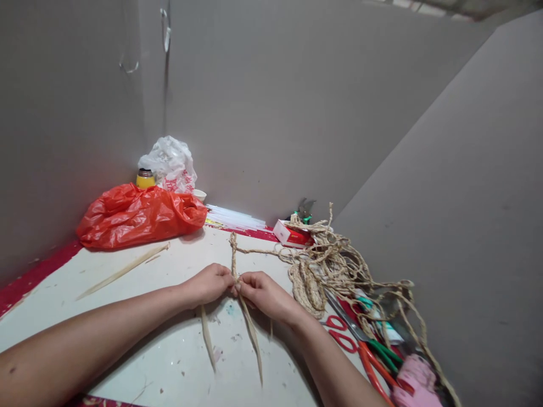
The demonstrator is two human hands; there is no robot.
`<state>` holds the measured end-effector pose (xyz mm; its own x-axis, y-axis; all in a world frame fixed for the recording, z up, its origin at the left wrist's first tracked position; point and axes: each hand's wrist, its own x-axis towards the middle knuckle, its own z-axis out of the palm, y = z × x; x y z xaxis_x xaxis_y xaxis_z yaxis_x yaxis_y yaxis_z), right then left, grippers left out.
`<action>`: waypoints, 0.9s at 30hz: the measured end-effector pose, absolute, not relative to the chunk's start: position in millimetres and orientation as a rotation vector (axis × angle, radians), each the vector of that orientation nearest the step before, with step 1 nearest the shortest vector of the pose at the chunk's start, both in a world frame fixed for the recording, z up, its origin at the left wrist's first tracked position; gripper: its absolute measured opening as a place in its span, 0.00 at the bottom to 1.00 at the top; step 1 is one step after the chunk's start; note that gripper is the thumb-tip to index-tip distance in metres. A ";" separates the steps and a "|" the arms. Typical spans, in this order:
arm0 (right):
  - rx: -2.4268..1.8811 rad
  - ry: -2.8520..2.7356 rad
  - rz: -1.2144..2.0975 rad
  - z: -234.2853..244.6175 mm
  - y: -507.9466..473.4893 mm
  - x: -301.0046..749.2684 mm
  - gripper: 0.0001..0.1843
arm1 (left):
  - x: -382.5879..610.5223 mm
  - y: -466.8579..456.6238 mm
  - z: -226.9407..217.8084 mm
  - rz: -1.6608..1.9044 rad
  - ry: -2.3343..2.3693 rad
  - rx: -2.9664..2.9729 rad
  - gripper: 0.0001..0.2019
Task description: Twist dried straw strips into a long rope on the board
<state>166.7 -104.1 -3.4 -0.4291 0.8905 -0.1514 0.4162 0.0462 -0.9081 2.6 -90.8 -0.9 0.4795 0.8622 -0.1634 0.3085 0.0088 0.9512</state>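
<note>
My left hand [210, 284] and my right hand [262, 293] meet over the white table top [178, 362], fingers pinched together on a braided straw rope [233, 251]. The braid runs away from my hands towards the back and bends right into a loose pile of rope [326, 265]. Two unbraided straw strands [254, 339] hang from my fingers towards me and lie on the table.
A red plastic bag [139, 215], a white bag [172, 164] and a yellow jar [145, 178] sit at the back left. A loose straw strip [123, 271] lies to the left. Red-handled scissors [343, 333], pliers and a pink object [418, 379] crowd the right. Grey walls enclose the table.
</note>
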 end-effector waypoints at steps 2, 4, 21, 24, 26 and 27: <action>-1.371 -1.941 1.218 -3.7 -104.9 164.1 0.11 | 2.8 -91.6 2.8 0.547 1.070 1.446 0.09; -1.417 -1.996 1.086 -2.4 -106.5 161.9 0.12 | 2.3 -92.6 5.9 0.512 1.074 1.380 0.08; -1.609 -1.577 1.470 17.6 -119.4 141.4 0.13 | -0.6 -89.3 -12.6 0.625 1.047 1.470 0.09; -1.670 -1.596 1.301 10.4 -127.3 131.7 0.14 | -2.5 -88.0 -9.7 0.589 1.019 1.399 0.09; -1.739 -1.697 1.060 4.4 -133.8 125.4 0.14 | -3.1 -87.8 -6.8 0.566 1.036 1.348 0.09; -1.778 -1.766 0.899 1.7 -137.5 121.8 0.14 | -3.3 -88.2 -5.2 0.557 1.050 1.328 0.10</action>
<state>121.8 -137.5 1.7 -0.0458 0.9918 -0.1196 0.6805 -0.0566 -0.7306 -3.3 -88.2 -5.2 0.4617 0.8367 -0.2945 0.2259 0.2102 0.9512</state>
